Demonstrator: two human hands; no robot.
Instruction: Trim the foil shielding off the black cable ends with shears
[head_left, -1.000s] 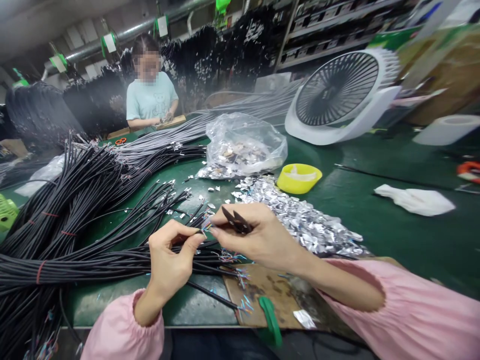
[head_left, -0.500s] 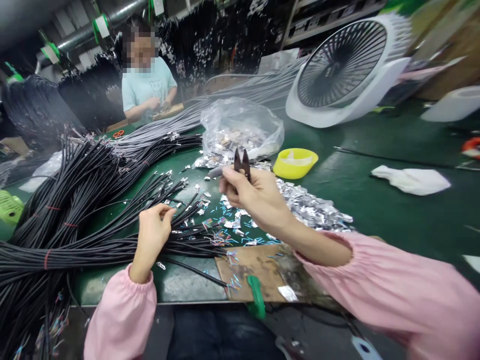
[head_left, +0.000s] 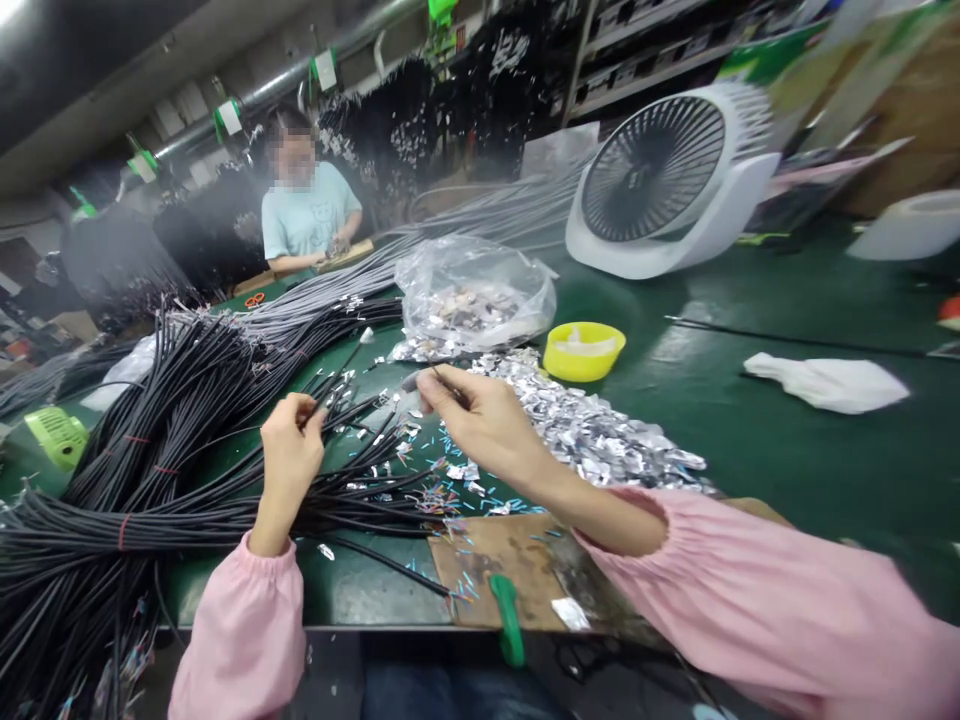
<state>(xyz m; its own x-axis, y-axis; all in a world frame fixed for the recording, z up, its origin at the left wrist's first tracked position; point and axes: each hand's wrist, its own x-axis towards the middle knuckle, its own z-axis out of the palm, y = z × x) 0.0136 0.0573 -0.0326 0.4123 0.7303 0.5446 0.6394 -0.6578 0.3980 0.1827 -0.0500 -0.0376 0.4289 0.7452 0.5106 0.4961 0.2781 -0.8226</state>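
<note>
Two hands are left of one yellow bowl (head_left: 583, 352). The right hand (head_left: 484, 418), nearer it, is closed around one pair of dark cutters (head_left: 452, 385), mostly hidden. The left hand (head_left: 289, 445), farther left, has curled fingers; I cannot tell whether they pinch anything. Uncounted black cables (head_left: 196, 530) lie well left of the bowl, one white fan (head_left: 646, 260) behind it.

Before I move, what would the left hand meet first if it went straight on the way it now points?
Most likely the black cable ends, just past the left hand in the picture; depth is unclear in this view, so it might pass above them.
</note>
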